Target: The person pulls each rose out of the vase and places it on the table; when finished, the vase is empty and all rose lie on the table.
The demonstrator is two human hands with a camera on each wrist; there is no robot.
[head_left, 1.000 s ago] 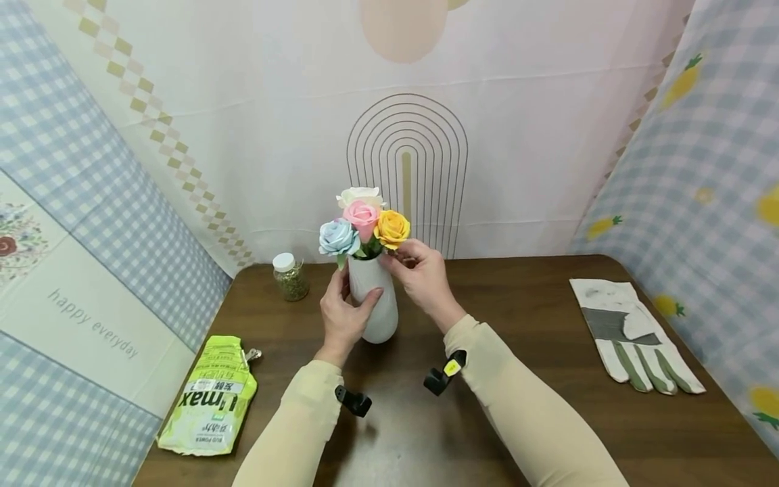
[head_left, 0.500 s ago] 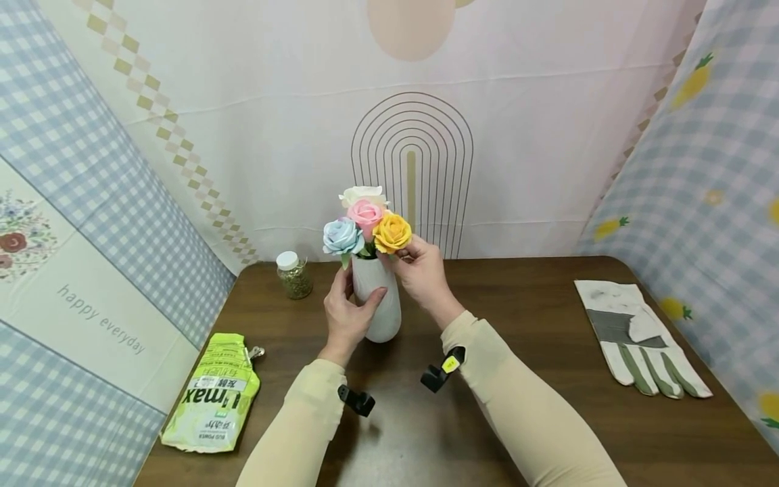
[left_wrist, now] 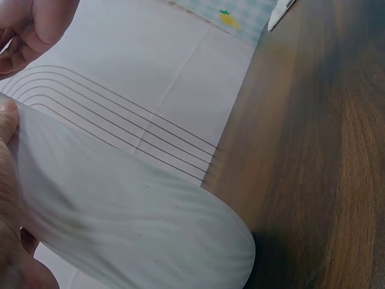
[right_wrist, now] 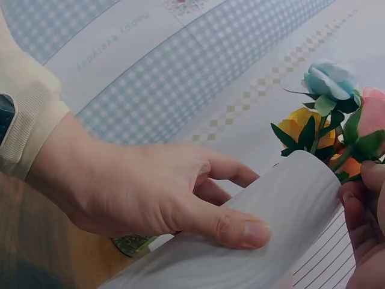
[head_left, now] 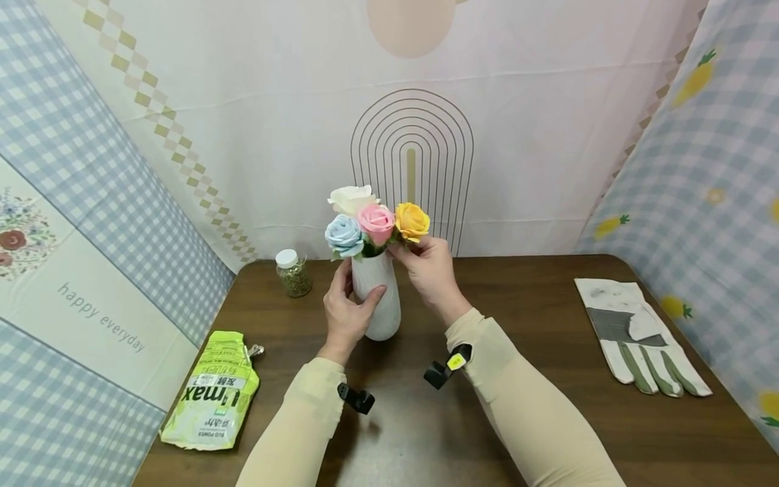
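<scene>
A tall white vase (head_left: 379, 301) stands on the table, leaning slightly, with white (head_left: 351, 199), pink (head_left: 376, 223) and light blue (head_left: 345, 236) roses at its mouth. My left hand (head_left: 347, 311) grips the vase from the left, its thumb across the near side (right_wrist: 249, 233). At the rim my right hand (head_left: 431, 270) pinches the yellow rose (head_left: 412, 221) just below its head; the stem's lower part is hidden. In the right wrist view another yellow bloom (right_wrist: 304, 129) shows low behind the rim, with an orange bit beside it.
A small white-lidded jar of green bits (head_left: 295, 276) stands at the back left. Nearer lies a lime-green pouch (head_left: 213, 399) with a metal clip. A white, grey and green work glove (head_left: 635, 335) lies on the right. Patterned cloth hangs around the brown table (head_left: 517, 325).
My right hand has shifted slightly right, and the yellow rose has moved up and right, away from the pink one. The white rose now sits farther left. My left hand stays on the vase.
</scene>
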